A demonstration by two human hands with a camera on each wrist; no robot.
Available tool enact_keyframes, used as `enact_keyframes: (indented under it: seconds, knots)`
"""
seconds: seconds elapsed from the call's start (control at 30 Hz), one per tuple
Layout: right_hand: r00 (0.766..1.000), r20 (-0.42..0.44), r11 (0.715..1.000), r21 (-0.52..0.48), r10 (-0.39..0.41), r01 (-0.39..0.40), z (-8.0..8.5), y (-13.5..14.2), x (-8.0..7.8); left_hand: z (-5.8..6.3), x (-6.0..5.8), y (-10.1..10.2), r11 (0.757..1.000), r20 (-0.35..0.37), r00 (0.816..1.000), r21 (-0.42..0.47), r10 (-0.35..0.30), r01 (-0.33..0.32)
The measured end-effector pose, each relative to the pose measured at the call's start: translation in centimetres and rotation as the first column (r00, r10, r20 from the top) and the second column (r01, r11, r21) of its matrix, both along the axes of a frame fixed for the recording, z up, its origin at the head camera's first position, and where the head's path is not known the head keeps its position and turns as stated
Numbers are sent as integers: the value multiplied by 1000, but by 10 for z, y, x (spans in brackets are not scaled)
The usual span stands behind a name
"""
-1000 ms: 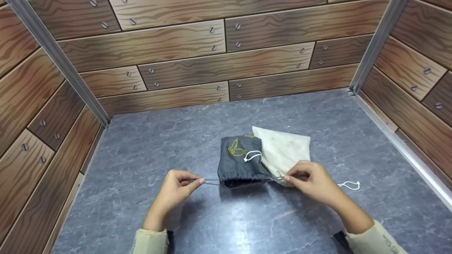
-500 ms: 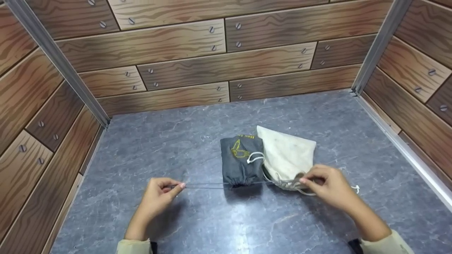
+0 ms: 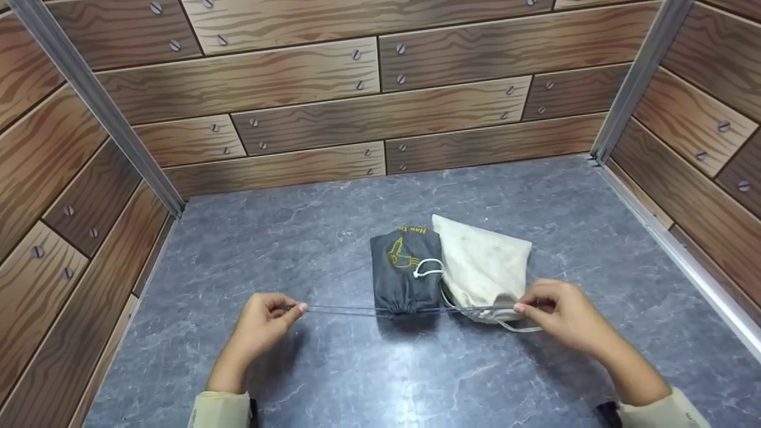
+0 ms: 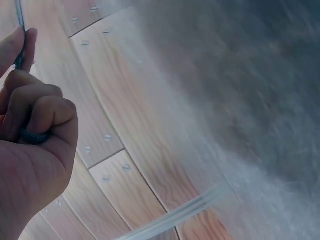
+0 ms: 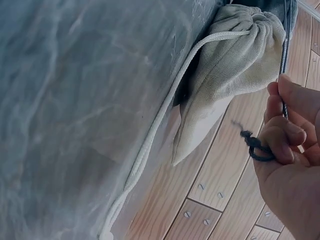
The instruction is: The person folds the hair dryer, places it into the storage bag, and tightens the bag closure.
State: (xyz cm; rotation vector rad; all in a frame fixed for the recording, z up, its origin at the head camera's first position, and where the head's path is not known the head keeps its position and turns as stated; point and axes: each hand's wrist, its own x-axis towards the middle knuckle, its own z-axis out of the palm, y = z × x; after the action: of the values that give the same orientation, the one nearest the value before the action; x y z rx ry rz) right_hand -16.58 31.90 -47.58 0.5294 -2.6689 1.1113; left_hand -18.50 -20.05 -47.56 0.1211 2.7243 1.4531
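Note:
A dark grey drawstring bag (image 3: 404,279) with a yellow printed design lies on the table, its mouth toward me gathered tight. My left hand (image 3: 267,324) pinches the grey drawstring (image 3: 342,310) out to the left of the bag. On the other side my right hand (image 3: 562,315) pinches the opposite end, and the cord runs taut between the two. In the right wrist view a knotted cord end (image 5: 255,145) hangs out of the curled fingers. A cream drawstring bag (image 3: 484,261) lies against the grey one's right side, its mouth also gathered, partly under the right-hand cord.
The grey marbled table (image 3: 273,238) is bordered by wood-patterned walls (image 3: 309,95) at the back and both sides. A white cord (image 5: 165,105) trails from the cream bag toward the right hand. A white cord loop (image 3: 428,267) lies on the grey bag.
Both hands have moved apart, drawing the cord longer on each side. The grey bag's mouth has gone from gaping to gathered. The cream bag has shifted slightly right.

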Motion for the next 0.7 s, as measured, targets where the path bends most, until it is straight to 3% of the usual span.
enact_keyframes:
  seconds: [0.17,0.43,0.57,0.7]
  knots:
    - [1000,14,999,35,18,-19,3,-5,-5,-1,-1,-1,998,-4,1000,-68,-4,4]
    - [999,12,998,40,40,-40,7,-11,-5,-4,8,3,989,-41,999,-145,-12,6]
    - [996,74,997,52,50,-54,7,-14,-3,-5,6,8,989,-131,991,-149,-16,-4]
    - [999,30,997,71,31,-33,8,-18,-2,-3,7,16,986,-228,974,-166,-15,-23]
